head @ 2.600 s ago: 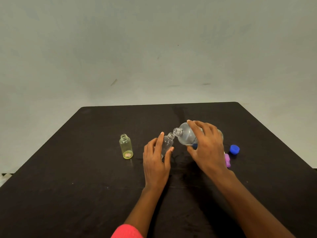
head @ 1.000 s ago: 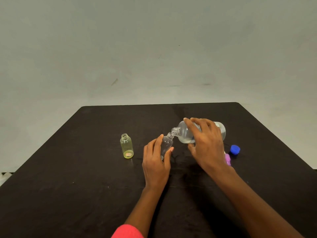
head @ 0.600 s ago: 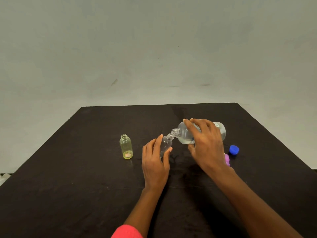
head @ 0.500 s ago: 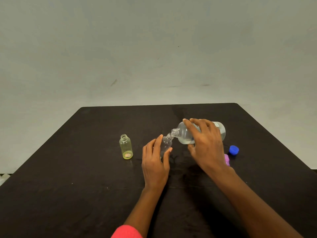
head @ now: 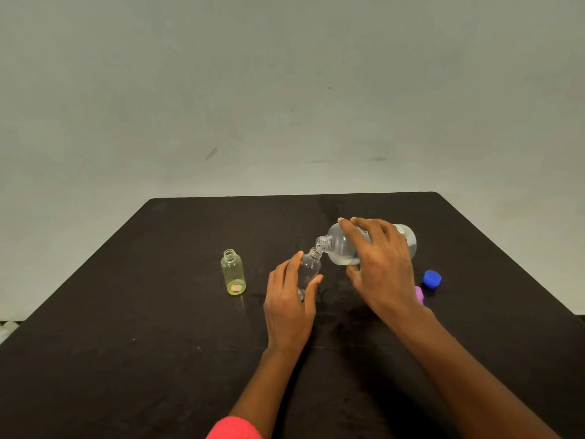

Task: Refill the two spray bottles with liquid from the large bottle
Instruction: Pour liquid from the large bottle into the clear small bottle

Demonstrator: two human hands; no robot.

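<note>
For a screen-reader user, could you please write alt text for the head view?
The right hand tips a large clear bottle, mouth at the neck of a small clear bottle held by the left hand, over a black table. An uncapped yellow bottle stands left; a blue cap lies right.

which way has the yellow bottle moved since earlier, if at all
No. The yellow bottle stands where it did, at the same distance from the table's far left corner.

Three bottles [head: 233, 274] [head: 308, 270] [head: 340, 248], two caps [head: 432, 278] [head: 418, 294]
</note>
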